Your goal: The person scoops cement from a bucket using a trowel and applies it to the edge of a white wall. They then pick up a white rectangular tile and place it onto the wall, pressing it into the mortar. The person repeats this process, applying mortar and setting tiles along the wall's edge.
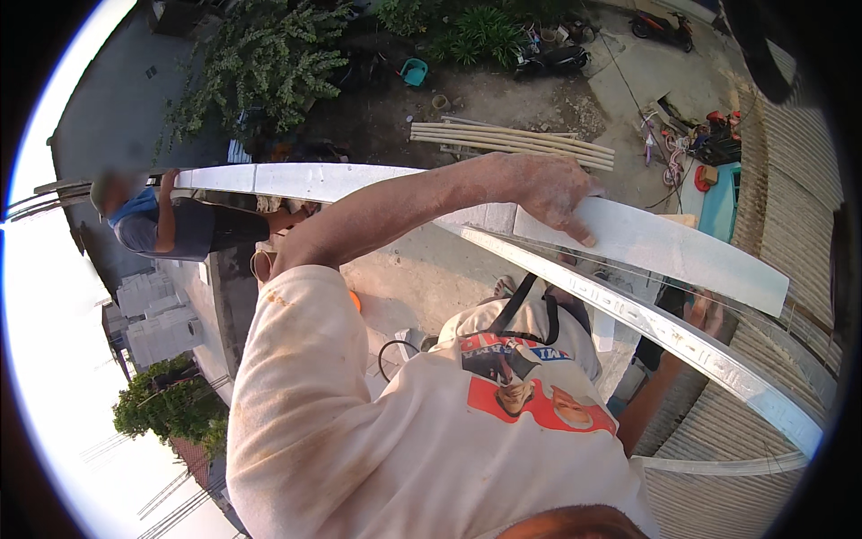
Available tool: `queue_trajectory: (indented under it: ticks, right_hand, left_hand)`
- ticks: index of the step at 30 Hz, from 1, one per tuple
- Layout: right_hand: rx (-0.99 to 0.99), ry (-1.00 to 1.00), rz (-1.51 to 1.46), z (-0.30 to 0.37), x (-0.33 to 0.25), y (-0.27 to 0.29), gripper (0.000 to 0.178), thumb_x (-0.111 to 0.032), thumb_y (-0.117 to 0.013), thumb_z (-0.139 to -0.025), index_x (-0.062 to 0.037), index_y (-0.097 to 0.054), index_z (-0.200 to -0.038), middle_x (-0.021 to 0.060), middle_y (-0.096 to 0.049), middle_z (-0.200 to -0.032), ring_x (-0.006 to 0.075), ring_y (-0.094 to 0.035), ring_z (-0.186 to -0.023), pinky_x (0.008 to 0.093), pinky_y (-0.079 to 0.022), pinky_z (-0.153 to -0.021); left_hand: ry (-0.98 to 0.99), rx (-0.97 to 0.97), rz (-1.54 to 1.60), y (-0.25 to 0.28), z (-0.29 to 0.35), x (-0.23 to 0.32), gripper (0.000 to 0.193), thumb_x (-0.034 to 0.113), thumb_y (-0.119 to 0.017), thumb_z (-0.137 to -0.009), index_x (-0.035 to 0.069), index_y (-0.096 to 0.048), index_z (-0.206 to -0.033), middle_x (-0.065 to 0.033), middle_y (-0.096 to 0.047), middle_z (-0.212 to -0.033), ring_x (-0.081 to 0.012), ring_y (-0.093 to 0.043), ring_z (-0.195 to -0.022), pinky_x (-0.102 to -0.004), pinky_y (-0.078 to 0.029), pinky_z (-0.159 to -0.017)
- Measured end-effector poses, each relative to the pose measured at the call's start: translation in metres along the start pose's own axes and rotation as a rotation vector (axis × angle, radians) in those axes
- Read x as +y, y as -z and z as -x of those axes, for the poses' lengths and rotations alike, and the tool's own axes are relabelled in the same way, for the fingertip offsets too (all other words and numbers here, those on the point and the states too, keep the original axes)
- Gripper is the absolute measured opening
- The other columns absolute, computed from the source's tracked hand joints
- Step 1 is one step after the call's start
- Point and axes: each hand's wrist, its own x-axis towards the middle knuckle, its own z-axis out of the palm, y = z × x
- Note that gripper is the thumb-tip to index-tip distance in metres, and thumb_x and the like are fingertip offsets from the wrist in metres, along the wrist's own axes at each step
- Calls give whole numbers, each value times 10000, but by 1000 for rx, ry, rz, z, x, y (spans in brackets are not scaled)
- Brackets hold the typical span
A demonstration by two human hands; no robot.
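Note:
A row of white lightweight concrete blocks [332,181] runs across the view as the top of a wall. My left arm reaches over to its right part, and my left hand [552,193] is closed over the near left end of the last white concrete block [678,247], thumb on its near side. My right hand [705,313] is at the same block's near lower edge toward its right end, fingers up against it and partly hidden. A thin string [620,267] runs along the blocks' near side. Below it slants a long pale metal bar [646,319].
At the left another person [175,223] stands with a hand on the row's far end. Stacked pale blocks [162,328] lie lower left. Long pale poles [512,142] lie on the ground beyond the wall. Corrugated roofing [718,431] spreads at the right; a motorbike [663,30] stands far off.

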Motion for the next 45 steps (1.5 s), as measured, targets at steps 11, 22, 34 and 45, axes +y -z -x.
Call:
queue_trajectory:
  ticks: [11, 22, 34, 45]
  right_hand:
    - [-515, 976, 727, 15, -104, 11, 159, -72, -798, -908, -47, -751, -1058, 70, -731, -1003, 245, -709, -925, 475, -548, -964]
    - [-649, -163, 950, 153, 106, 46, 290, -265, -790, -926, -17, -721, -1058, 188, -740, -949, 306, -725, -842, 402, -550, -753]
    - [-405, -1013, 538, 557, 219, 89, 342, -296, -708, -922, -59, -727, -1168, 210, -763, -1065, 360, -735, -1042, 438, -566, -893]
    - [-520, -877, 969, 510, 255, 93, 335, -305, -743, -863, -157, -735, -1163, 158, -750, -1170, 365, -717, -1122, 482, -570, -950]
  left_hand:
    - [151, 56, 124, -5, 63, -57, 689, 644, -590, -980, 86, -675, -1375, -171, -708, -1307, -355, -673, -1210, -506, -533, -1051]
    - [18, 384, -75, -23, 81, -47, 569, 514, -623, -1008, 101, -657, -1398, -170, -738, -1248, -322, -721, -1128, -473, -576, -992]
    - [-204, 914, -257, -65, 93, -4, 690, 497, -577, -1057, 31, -440, -1548, -220, -496, -1561, -396, -445, -1474, -602, -275, -1239]
    - [-391, 113, 25, -300, 90, 44, 505, 233, -741, -952, 3, -563, -1364, -202, -590, -1438, -393, -532, -1389, -497, -384, -1202]
